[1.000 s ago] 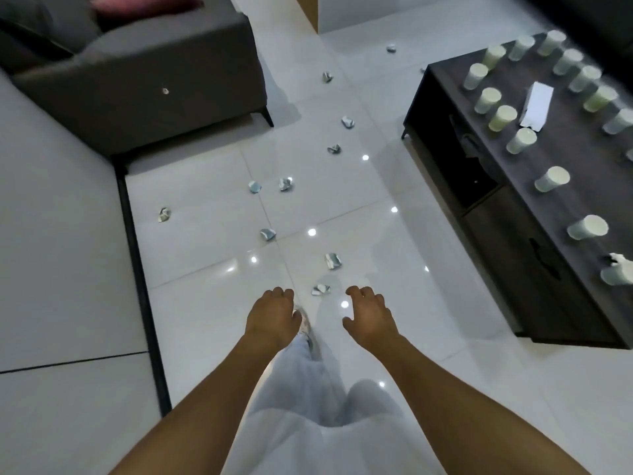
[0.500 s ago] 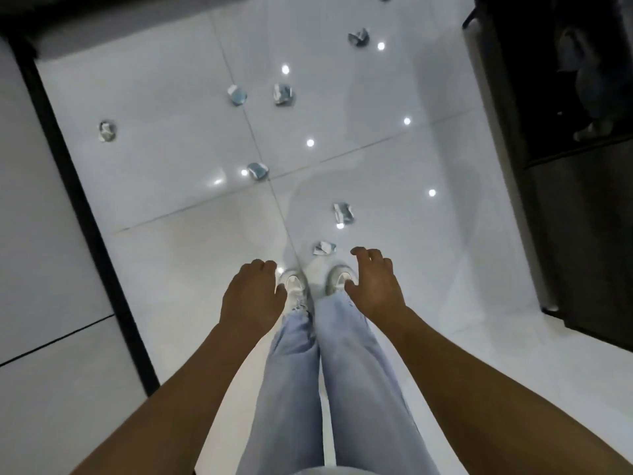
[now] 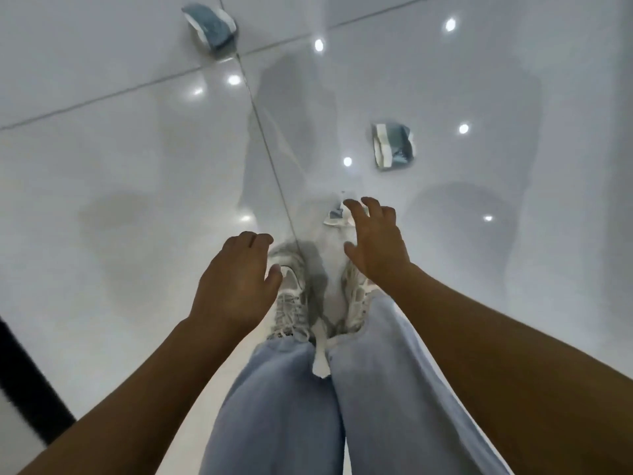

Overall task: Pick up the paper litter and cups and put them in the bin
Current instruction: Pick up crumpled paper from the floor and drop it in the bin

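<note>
The floor (image 3: 102, 200) is glossy white tile with thin grey grout lines and small bright white spots of reflected light, and a black strip (image 3: 27, 382) runs along its near left edge. Three crumpled paper scraps, far (image 3: 210, 25), middle (image 3: 394, 145) and nearest (image 3: 337, 216), are white with teal-blue patches. The trousers (image 3: 281, 406) are pale blue denim and the shoes (image 3: 291, 293) white with grey mesh.

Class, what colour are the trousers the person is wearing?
Light blue trousers, shown in the head view.
</note>
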`<state>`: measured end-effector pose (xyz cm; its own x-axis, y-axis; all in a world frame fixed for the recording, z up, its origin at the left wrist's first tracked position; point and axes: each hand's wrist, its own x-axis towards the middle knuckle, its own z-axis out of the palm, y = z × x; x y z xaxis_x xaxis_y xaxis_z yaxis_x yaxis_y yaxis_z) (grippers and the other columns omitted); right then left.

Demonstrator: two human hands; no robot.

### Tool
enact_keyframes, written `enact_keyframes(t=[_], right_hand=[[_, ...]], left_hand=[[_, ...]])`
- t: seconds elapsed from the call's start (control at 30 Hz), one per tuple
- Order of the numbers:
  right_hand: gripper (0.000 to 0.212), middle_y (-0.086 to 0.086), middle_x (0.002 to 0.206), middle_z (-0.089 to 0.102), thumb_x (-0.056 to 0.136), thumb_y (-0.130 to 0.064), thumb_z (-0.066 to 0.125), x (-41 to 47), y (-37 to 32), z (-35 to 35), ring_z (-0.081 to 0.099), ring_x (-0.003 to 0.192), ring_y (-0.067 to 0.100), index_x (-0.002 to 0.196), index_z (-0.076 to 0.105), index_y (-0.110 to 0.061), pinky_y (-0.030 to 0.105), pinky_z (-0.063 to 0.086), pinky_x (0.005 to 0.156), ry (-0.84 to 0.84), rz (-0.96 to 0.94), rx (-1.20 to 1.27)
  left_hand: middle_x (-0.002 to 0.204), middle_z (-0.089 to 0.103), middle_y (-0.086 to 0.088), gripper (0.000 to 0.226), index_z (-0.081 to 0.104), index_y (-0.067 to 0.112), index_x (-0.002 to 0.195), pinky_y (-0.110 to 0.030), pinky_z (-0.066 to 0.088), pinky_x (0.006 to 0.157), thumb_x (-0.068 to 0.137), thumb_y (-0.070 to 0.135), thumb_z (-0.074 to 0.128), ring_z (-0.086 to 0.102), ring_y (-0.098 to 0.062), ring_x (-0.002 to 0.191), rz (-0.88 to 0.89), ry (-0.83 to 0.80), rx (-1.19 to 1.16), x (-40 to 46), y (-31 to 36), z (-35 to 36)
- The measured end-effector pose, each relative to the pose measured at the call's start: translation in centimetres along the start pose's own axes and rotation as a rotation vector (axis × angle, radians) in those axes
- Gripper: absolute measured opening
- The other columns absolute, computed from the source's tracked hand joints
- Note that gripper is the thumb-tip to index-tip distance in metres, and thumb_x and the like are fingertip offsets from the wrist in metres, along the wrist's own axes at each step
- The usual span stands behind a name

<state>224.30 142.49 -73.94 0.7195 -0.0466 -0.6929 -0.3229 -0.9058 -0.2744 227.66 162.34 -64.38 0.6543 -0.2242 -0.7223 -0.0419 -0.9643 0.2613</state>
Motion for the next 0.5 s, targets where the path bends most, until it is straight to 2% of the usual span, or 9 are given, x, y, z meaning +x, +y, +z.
enact_keyframes(t=[0.1, 0.2, 0.37, 0.5], right_hand=[[0.069, 0.007, 0.146, 0.033, 0.081, -0.011, 0.069, 3.5, 0.7, 3.4, 0.036, 0.127, 0.031, 0.141, 0.038, -0.024, 0.042, 0.046, 0.096, -0.034, 0.018, 0.010], [0.059, 0.009, 0.135, 0.038, 0.082, -0.003, 0.065, 5.2, 0.8, 5.3, 0.039, 0.118, 0.031, 0.132, 0.043, -0.024, 0.042, 0.047, 0.093, 0.004, 0.023, -0.092], [0.046, 0.008, 0.126, 0.043, 0.087, -0.003, 0.060, 5.4, 0.5, 5.8, 0.039, 0.114, 0.026, 0.128, 0.047, -0.019, 0.034, 0.050, 0.086, -0.022, -0.017, -0.023], [0.044, 0.005, 0.124, 0.046, 0.085, -0.014, 0.065, 3.6, -1.8, 4.1, 0.042, 0.111, 0.022, 0.126, 0.049, -0.022, 0.032, 0.051, 0.081, 0.027, -0.059, 0.115]], left_hand=[[0.139, 0.046, 0.000, 0.044, 0.041, 0.019, 0.138, -0.027, 0.040, 0.093, 0.097, 0.035, 0.045, 0.042, -0.016, 0.126, 0.014, -0.022, -0.020, 3.0, -1.1, 2.7], [0.140, 0.045, 0.000, 0.045, 0.040, 0.019, 0.139, -0.026, 0.039, 0.095, 0.097, 0.033, 0.046, 0.041, -0.016, 0.126, 0.025, -0.048, -0.034, 5.1, -1.8, 4.0], [0.139, 0.045, 0.000, 0.044, 0.039, 0.018, 0.139, -0.023, 0.037, 0.094, 0.098, 0.030, 0.046, 0.042, -0.015, 0.125, 0.077, -0.071, -0.053, 7.2, -1.3, 3.6], [0.141, 0.044, 0.000, 0.045, 0.038, 0.019, 0.140, -0.024, 0.037, 0.099, 0.098, 0.029, 0.046, 0.042, -0.015, 0.127, 0.106, -0.080, -0.059, 7.6, 0.3, 1.8]])
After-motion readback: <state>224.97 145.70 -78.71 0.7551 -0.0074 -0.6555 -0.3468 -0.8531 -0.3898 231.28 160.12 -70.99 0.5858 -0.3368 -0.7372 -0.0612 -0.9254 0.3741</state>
